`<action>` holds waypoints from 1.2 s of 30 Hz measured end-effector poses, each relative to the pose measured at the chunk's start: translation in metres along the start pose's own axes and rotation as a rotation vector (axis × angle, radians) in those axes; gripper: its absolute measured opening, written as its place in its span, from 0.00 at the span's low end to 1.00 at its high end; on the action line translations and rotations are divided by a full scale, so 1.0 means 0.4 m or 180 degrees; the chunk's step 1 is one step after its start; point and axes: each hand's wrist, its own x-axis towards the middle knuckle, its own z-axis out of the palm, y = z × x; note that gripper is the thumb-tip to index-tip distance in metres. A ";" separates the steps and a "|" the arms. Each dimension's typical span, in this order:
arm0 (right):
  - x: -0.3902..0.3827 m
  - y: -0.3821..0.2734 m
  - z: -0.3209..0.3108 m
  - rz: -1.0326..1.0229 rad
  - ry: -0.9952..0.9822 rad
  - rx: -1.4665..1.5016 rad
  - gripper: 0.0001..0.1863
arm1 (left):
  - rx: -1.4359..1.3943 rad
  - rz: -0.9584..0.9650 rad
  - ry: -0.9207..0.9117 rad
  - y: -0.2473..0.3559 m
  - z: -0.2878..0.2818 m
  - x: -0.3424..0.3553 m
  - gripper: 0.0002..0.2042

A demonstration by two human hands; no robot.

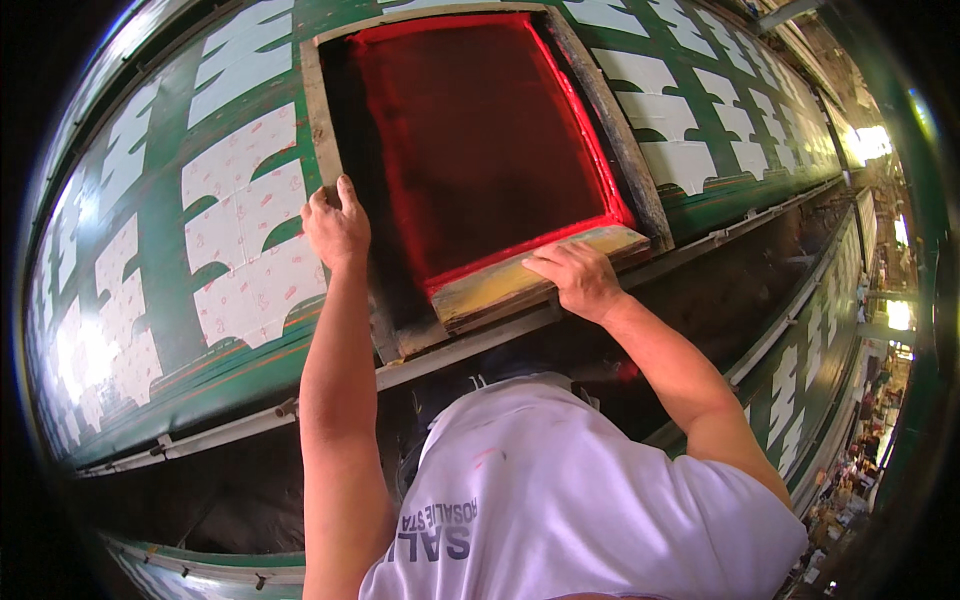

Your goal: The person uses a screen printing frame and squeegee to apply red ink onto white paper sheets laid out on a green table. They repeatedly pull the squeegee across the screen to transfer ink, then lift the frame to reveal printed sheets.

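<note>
A wooden screen printing frame (pixel 318 120) lies on the green table, its dark mesh (pixel 480 130) edged with wet red ink (pixel 583 110). My left hand (pixel 338 228) is closed round the frame's left rail, thumb on top. At the near end of the mesh, my right hand (pixel 582 280) grips a wide squeegee (pixel 485 293) with a worn, yellow-stained wooden body. The squeegee rests inside the frame, slanting up to the right, with red ink along its far edge. Its blade is hidden. Whatever lies beneath the mesh cannot be seen.
Pale cut fabric pieces (pixel 250 285) lie in rows on the long green table (pixel 165 345); several on the left bear small red prints. A metal rail (pixel 240 432) runs along the near edge. Another green table with pale pieces (pixel 785 385) stands to the right, past a dark gap.
</note>
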 end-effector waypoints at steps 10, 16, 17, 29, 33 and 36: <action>0.333 0.228 0.077 -0.0226 0.0238 -0.0222 0.24 | 0.0036 0.0276 0.0175 -0.011 0.003 0.001 0.31; 0.660 0.429 0.116 -0.0125 0.0023 -0.0590 0.23 | -0.0110 0.0155 0.0106 0.003 -0.006 -0.003 0.25; 0.716 0.462 0.122 -0.0121 0.0039 -0.0640 0.23 | -0.0115 0.0135 0.0068 0.004 -0.006 -0.003 0.25; 1.213 0.761 0.132 0.0012 -0.0067 -0.0438 0.24 | -0.0058 -0.0079 0.0203 0.024 -0.004 -0.008 0.17; 1.249 0.791 0.141 0.0043 0.0145 -0.0556 0.23 | 0.0027 -0.0026 0.0262 0.022 -0.002 -0.008 0.16; 1.256 0.796 0.136 -0.0143 -0.0092 -0.0726 0.24 | 0.0119 -0.0007 0.0249 0.023 -0.002 -0.006 0.16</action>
